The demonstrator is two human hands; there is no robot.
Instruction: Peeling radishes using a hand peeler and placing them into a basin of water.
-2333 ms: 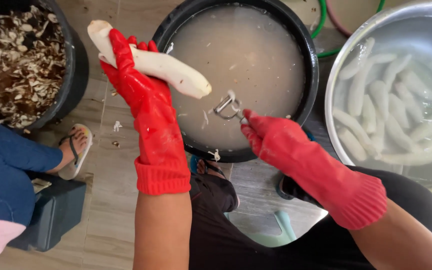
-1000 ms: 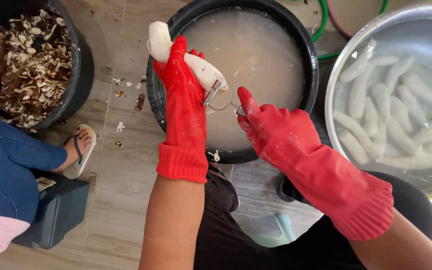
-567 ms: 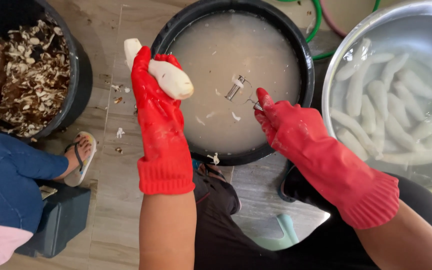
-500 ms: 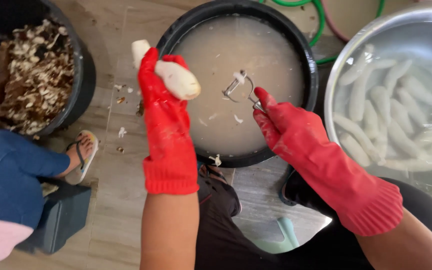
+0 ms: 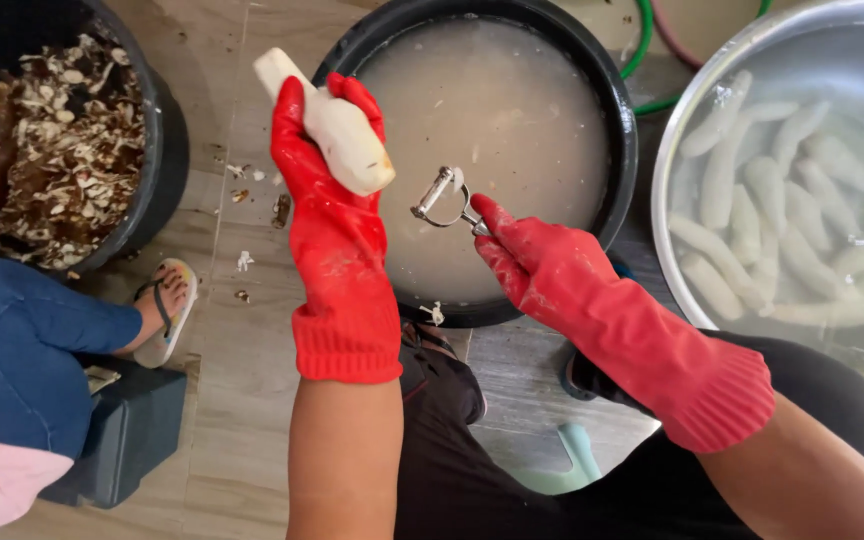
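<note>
Peeled white root (image 5: 327, 125) is sitting in the left hand (image 5: 327, 175), whose red-gloved fingers are curling closed around it above the rim of a black tub (image 5: 622, 130) of cloudy water. To the right, the right hand (image 5: 542, 265), also in a red glove, is gripping a metal peeler (image 5: 442, 195) tightly over the water. Farther right, a steel basin (image 5: 682, 150) is holding more peeled roots (image 5: 752, 210).

At upper left we see a black tub (image 5: 157, 150) full of brown peelings (image 5: 62, 140). At right stands a steel basin (image 5: 682, 180) with peeled white roots (image 5: 752, 200) in water. Beside us, a sandalled foot (image 5: 164, 310) rests on the wooden floor (image 5: 222, 400).
</note>
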